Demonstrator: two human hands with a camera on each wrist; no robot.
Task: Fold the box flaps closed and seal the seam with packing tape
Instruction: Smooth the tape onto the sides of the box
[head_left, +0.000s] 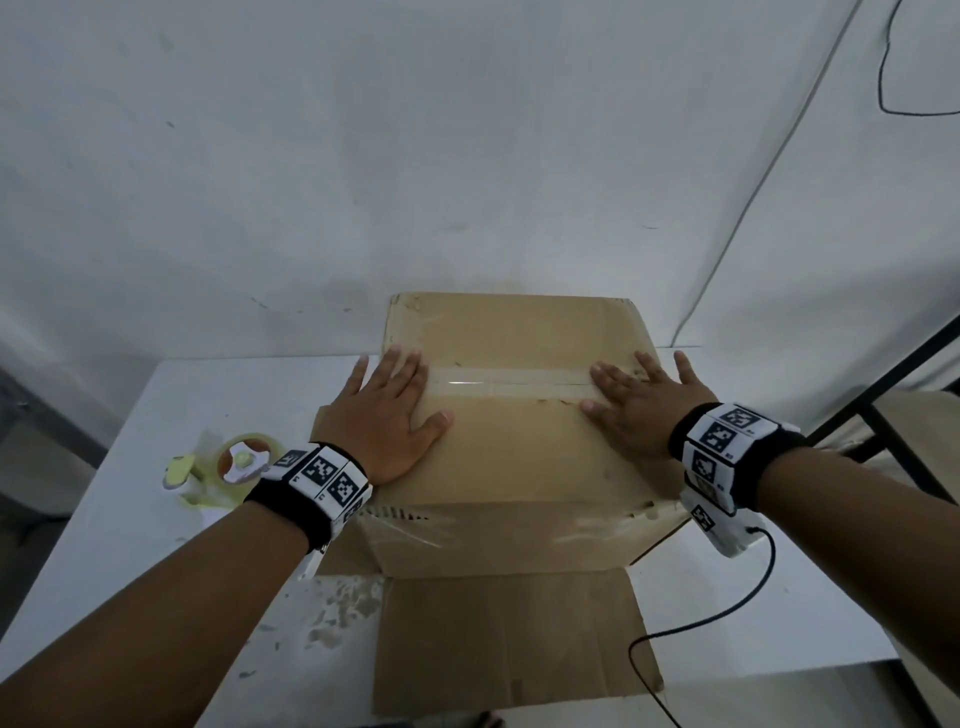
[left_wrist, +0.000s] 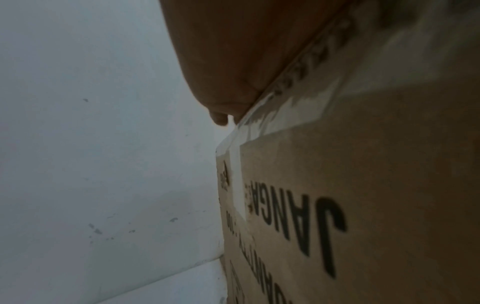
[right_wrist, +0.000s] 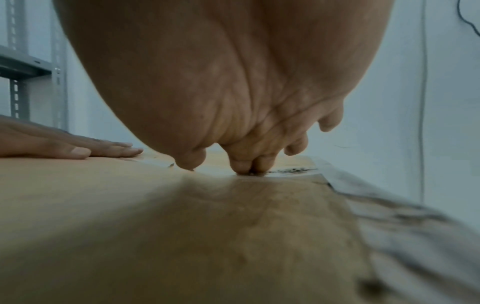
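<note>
The cardboard box (head_left: 511, 415) sits on the white worktop (head_left: 156, 519), its top flaps folded shut and a strip of clear packing tape (head_left: 509, 383) running left to right over the seam. Both hands lie flat on the lid, grasping nothing: the left hand (head_left: 387, 410) rests with straight, spread fingers on the left end of the strip, and the right hand (head_left: 644, 405) does the same on the right end, so each grip is released and simply pressing. The step in hand looks like rubbing the tape down. To do it well, I would judge that the palms should slide outward from the middle toward the box edges with firm, even pressure, chasing out bubbles and wrinkles, then follow the tape ends over the edges and down the side walls, where the left wrist view shows tape wrapping the corner. Pressing too hard at mid-seam could bow the flaps inward. The tape dispenser (head_left: 236, 470) stands on the worktop just left of the box, within reach if a second strip is needed.
</note>
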